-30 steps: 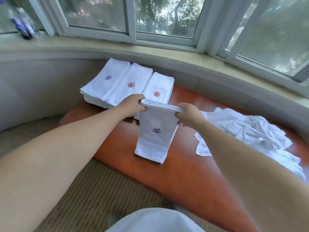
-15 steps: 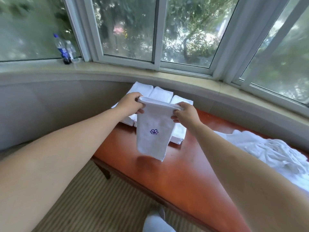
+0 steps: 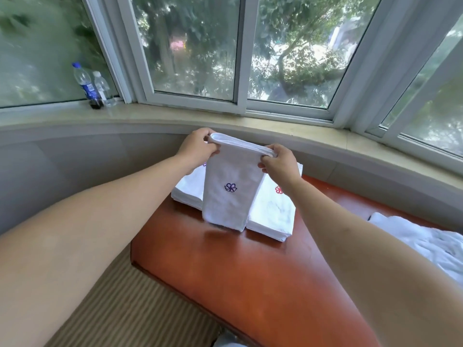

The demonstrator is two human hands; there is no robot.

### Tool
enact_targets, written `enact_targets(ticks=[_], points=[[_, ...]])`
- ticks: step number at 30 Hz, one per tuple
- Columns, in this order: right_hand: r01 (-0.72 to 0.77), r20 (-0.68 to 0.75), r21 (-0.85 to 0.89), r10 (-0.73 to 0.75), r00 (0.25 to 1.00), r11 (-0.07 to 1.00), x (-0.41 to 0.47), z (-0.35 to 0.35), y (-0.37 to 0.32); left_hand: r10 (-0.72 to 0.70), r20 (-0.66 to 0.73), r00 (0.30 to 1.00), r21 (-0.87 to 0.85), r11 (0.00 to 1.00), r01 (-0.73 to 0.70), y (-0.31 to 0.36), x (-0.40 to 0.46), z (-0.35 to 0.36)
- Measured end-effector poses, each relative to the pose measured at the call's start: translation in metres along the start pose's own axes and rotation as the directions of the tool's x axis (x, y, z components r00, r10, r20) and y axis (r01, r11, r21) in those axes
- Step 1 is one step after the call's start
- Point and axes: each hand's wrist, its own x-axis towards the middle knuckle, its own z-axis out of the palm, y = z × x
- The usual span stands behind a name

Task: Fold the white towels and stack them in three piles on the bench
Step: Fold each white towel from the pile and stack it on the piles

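Pinching folded towel (image 3: 231, 194) by top corners, left hand (image 3: 198, 150) and right hand (image 3: 279, 164); hangs flat, likely for laying square onto piles (image 3: 271, 214) on bench (image 3: 225, 271).

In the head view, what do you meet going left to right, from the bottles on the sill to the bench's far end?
Blue-labelled bottle → clear bottle → left hand → folded towel with a purple flower → right hand → heap of unfolded towels.

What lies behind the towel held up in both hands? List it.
Behind the held towel, stacked folded towels show on either side on the bench. The middle of the stacks is covered.
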Motion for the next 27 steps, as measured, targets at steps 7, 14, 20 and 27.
enact_targets(ticks=[7,14,20,27], points=[[-0.01,-0.035,-0.04,0.009,0.999,0.999,0.073,0.007,0.012,0.006,0.012,1.0,0.022,1.0,-0.007,-0.006,0.074,0.021],[-0.048,-0.048,-0.077,0.044,0.998,0.996,0.129,0.017,0.033,-0.012,0.066,0.998,0.055,0.998,0.008,-0.021,0.142,0.042],[-0.098,-0.101,-0.09,0.089,0.991,0.991,0.181,0.028,0.05,0.007,0.112,0.994,0.088,0.996,-0.017,-0.037,0.2,0.063],[-0.229,-0.123,-0.134,0.213,0.969,0.964,0.241,0.053,0.095,-0.076,0.226,0.971,0.074,0.995,0.061,-0.089,0.28,0.1]])
